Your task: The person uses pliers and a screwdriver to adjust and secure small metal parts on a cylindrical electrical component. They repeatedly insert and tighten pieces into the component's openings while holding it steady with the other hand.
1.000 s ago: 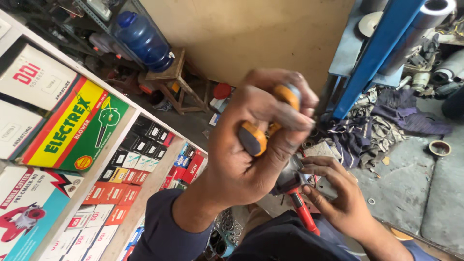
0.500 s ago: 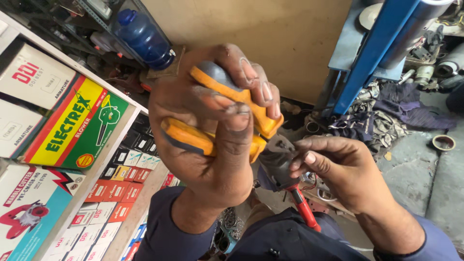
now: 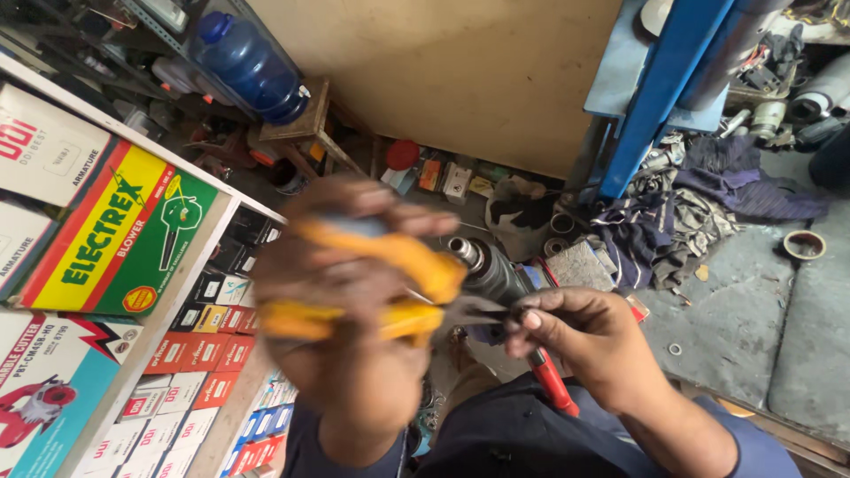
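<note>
- The left hand [image 3: 354, 292], blurred, is wrapped tight around the yellow handles of the pliers [image 3: 390, 288]; it sits left of the drill [image 3: 487, 270].
- The pliers' grey nose points right, just below the drill, and meets the fingertips of the right hand [image 3: 593, 341].
- The right hand, right of and below the drill, has thumb and fingers pinched together on a small dark part [image 3: 512, 312] at the pliers' tip; the part is too small and dark to tell what it is.
- The drill, a grey metal body with a round chuck end, lies on the person's lap between the two hands.
- A red handle [image 3: 553, 385] slants down from below the drill, under the right hand.
- A rag heap [image 3: 673, 208] lies right of the drill on the floor.
- A blue post [image 3: 660, 97] rises above and right of the drill.
- A blue jug [image 3: 248, 66] stands well up and left of the drill.
- Boxes [image 3: 115, 239] fill the shelves far left of the drill.
</note>
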